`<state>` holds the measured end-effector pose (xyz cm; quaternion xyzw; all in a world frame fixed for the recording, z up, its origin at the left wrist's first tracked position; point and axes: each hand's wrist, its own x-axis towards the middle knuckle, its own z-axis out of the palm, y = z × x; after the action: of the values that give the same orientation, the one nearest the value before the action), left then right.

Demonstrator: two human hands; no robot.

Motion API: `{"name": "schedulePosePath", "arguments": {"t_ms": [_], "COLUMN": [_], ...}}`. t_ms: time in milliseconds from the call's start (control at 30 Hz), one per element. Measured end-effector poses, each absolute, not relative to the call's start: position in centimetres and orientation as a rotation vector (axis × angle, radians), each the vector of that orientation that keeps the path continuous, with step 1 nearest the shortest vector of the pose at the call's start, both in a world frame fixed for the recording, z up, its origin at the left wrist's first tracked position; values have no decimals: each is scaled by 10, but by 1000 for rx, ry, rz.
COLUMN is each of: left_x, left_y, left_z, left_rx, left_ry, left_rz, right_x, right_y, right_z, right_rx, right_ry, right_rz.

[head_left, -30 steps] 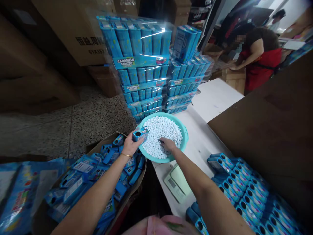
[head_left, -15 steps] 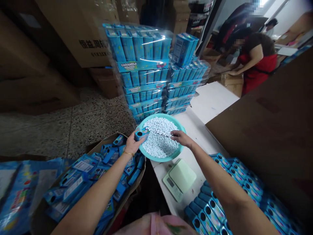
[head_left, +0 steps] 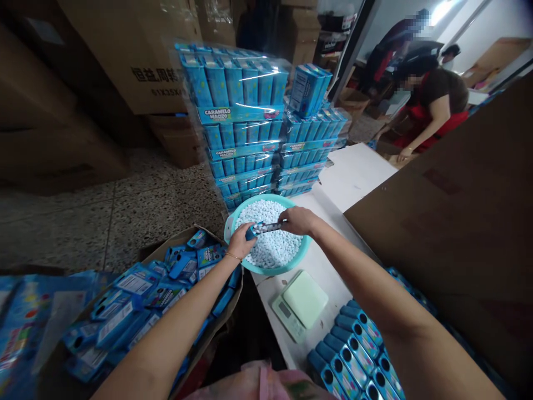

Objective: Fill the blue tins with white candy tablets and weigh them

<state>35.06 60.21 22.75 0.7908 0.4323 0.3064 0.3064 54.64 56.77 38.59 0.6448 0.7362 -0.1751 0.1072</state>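
Note:
My left hand [head_left: 240,241] holds a small blue candy tube [head_left: 250,231] by its body above the rim of a teal plastic basin [head_left: 268,198]. My right hand [head_left: 297,220] grips a slim, silvery, rod-like strip [head_left: 266,226] lined with pale candies, its exact kind unclear. The strip's far end meets the open end of the tube. Both hands are over the heap of pale blue-white round candies [head_left: 272,250] filling the basin. Part of the strip is hidden by my right fingers.
A digital kitchen scale [head_left: 298,303] sits on the white table [head_left: 333,233] near the basin. Rows of blue tubes [head_left: 350,350] stand at the right; a cardboard carton [head_left: 166,261] of loose tubes is at left. Shrink-wrapped stacks [head_left: 237,111] stand behind; a co-worker [head_left: 433,105] bends at far right.
My right hand has left the candies and risen, carrying the candy-lined strip leftward to the tube. My left hand has hardly moved. The view has tilted slightly.

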Motion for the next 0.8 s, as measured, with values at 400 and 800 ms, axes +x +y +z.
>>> {"name": "schedulePosePath", "arguments": {"t_ms": [400, 800], "left_x": [327, 290], "left_y": [609, 605], "left_z": [228, 239], "left_rx": [1928, 1711], "left_ry": [1267, 1398], "left_rz": [917, 986], "right_x": [584, 528], "right_y": [538, 548], "right_z": [337, 206], "right_rx": [2103, 2362], "right_ry": [1857, 1959], "right_rz": [-616, -1251]}}
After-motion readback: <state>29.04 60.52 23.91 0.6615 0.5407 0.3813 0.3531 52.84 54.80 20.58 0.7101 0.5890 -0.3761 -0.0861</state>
